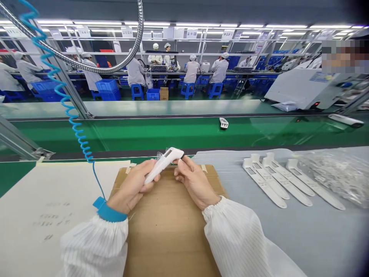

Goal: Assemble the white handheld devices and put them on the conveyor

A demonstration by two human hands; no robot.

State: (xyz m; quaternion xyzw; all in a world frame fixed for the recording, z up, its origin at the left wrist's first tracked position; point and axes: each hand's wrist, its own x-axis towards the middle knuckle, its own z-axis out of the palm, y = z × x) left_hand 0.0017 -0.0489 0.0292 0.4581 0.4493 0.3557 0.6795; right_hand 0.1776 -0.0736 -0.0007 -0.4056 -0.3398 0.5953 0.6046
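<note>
Above the brown cardboard point(173, 231), my left hand point(138, 179) is closed round the lower body of a white handheld thermometer point(164, 163). It is tilted, its angled head with a dark end up and to the right, and a small dark window shows on its face. Clear film sticks out by its upper left side. My right hand point(193, 179) pinches at the dark head end with thumb and forefinger; the exact contact is partly hidden. A blue wrist strap point(109, 211) with a coiled cord is round my left wrist.
To the right lie several white casing shells point(265, 184) on a foam sheet, beside a clear bag of small parts point(337, 173). A white device point(223, 123) lies on the green conveyor belt point(161, 134). The coiled blue cord point(72, 111) hangs at left. People work farther back.
</note>
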